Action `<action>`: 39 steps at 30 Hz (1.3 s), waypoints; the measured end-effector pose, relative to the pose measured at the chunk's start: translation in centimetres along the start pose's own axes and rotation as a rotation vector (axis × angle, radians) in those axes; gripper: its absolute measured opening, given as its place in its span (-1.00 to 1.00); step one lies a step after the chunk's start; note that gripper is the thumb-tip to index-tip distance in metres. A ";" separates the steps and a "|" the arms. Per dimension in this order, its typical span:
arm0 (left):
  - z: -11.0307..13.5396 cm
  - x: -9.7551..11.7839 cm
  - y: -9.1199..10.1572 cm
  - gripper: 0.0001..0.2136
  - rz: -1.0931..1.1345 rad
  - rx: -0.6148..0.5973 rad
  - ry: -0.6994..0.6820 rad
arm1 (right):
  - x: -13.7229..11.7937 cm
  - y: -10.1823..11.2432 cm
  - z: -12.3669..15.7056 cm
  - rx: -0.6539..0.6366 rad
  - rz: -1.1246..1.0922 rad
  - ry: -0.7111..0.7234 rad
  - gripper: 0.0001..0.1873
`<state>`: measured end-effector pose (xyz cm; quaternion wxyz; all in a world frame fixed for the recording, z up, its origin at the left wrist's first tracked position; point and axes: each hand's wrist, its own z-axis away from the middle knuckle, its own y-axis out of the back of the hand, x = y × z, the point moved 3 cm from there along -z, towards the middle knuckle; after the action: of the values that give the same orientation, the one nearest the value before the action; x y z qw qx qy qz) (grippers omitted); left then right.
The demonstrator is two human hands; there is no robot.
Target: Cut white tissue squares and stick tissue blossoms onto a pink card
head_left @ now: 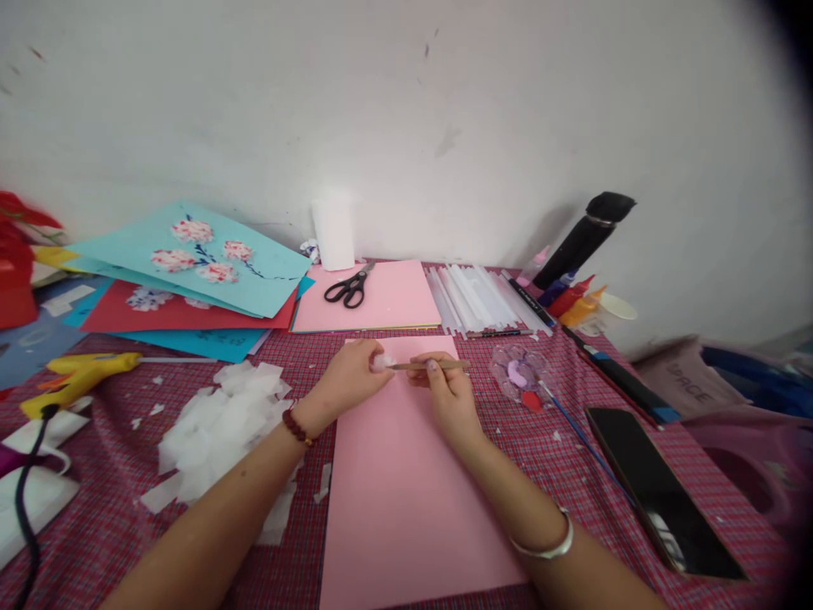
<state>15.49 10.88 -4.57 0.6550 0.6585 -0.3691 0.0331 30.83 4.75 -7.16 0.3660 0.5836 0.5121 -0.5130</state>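
Note:
My left hand [352, 373] is closed in a pinch on a small crumpled piece of white tissue paper [382, 363]. A tan, pencil-like stick [452, 364] lies level in the closed fingers of my right hand [448, 394]. Its left tip meets the tissue piece, though whether the paper wraps round it I cannot tell. Both hands are over the upper part of a pink paper sheet [406, 491]. Left of that sheet, a loose heap of white tissue squares [219, 424] lies on the checked tablecloth [127, 542], partly behind my left forearm.
Black scissors [346, 291] rest on a pink paper stack [394, 296] at the back. White glue sticks [476, 296], a paint palette [517, 373], a brush [581, 436] and a phone [660, 491] are rightward. A yellow glue gun [82, 377] and flower-decorated cards [203, 254] are leftward.

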 end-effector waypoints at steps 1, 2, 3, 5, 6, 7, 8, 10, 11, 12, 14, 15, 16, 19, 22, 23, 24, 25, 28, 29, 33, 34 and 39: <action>0.1 0.2 -0.2 -0.78 -0.001 0.000 -0.024 | 0.0 -0.1 -0.1 -0.007 0.002 -0.008 -0.73; 0.2 0.3 -0.4 -0.75 -0.006 0.005 -0.046 | 0.0 -0.1 -0.1 -0.011 0.010 -0.013 -0.73; 0.2 0.4 -0.6 -0.73 -0.015 0.013 -0.064 | 0.0 -0.2 -0.1 -0.013 0.021 -0.014 -0.73; 0.3 0.5 -1.0 -0.70 -0.030 0.029 -0.082 | 0.1 -0.2 -0.2 -0.017 0.047 -0.006 -0.73; 0.2 0.5 -1.1 -0.70 -0.026 0.035 -0.087 | 0.1 -0.3 -0.2 -0.017 0.056 0.003 -0.73; 0.2 0.5 -1.2 -0.71 -0.013 0.038 -0.095 | 0.1 -0.3 -0.1 -0.019 0.062 0.010 -0.74; 0.0 0.4 -1.3 -0.72 0.004 0.042 -0.102 | 0.1 -0.3 -0.1 -0.022 0.066 0.015 -0.74; -0.3 0.3 -1.3 -0.78 0.038 0.045 -0.113 | 0.1 -0.3 -0.1 -0.030 0.071 0.016 -0.75; -0.5 0.2 -1.3 -0.81 0.048 0.043 -0.116 | 0.1 -0.3 -0.1 -0.036 0.076 0.014 -0.75; -0.7 0.1 -1.3 -0.83 0.053 0.041 -0.116 | 0.1 -0.3 -0.1 -0.043 0.083 0.014 -0.75; -1.0 -0.1 -1.3 -0.84 0.063 0.036 -0.109 | 0.1 -0.3 -0.1 -0.054 0.100 0.024 -0.76; -1.2 -0.3 -1.2 -0.84 0.074 0.032 -0.105 | 0.1 -0.3 -0.1 -0.058 0.108 0.034 -0.76; -1.3 -0.4 -1.2 -0.83 0.093 0.025 -0.099 | 0.1 -0.3 -0.1 -0.061 0.115 0.044 -0.76; -1.3 -0.9 -1.4 -0.76 0.183 -0.013 -0.088 | 0.1 -0.2 -0.1 -0.069 0.117 0.056 -0.75; -1.3 -0.9 -1.6 -0.66 0.205 -0.019 -0.138 | 0.2 -0.2 -0.1 -0.070 0.115 0.057 -0.76; -1.2 -0.7 -1.6 -0.66 0.188 -0.015 -0.165 | 0.1 -0.2 -0.1 -0.070 0.126 0.063 -0.76; -1.2 -0.6 -1.7 -0.66 0.170 -0.009 -0.188 | 0.1 -0.2 -0.1 -0.071 0.142 0.072 -0.76; -1.2 -0.4 -1.8 -0.65 0.158 -0.003 -0.201 | 0.0 -0.2 -0.2 -0.071 0.160 0.083 -0.77; -1.3 -0.1 -1.9 -0.61 0.153 -0.005 -0.209 | -0.3 -0.1 -0.2 -0.049 0.208 0.129 -0.79; -1.4 0.0 -1.9 -0.60 0.152 -0.010 -0.214 | -0.4 -0.1 -0.2 -0.038 0.222 0.148 -0.79; -1.5 0.0 -1.8 -0.60 0.143 -0.012 -0.225 | -0.7 0.0 -0.3 -0.029 0.305 0.221 -0.77; -1.5 -0.1 -1.8 -0.61 0.145 -0.009 -0.219 | -0.7 0.0 -0.3 -0.031 0.322 0.230 -0.77; -1.6 -0.4 -1.8 -0.62 0.159 0.010 -0.199 | -0.9 0.2 -0.3 -0.047 0.358 0.247 -0.77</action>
<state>16.81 12.21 -6.06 0.6073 0.6305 -0.4830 0.0214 31.10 4.84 -6.21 0.3990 0.7151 0.4531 -0.3523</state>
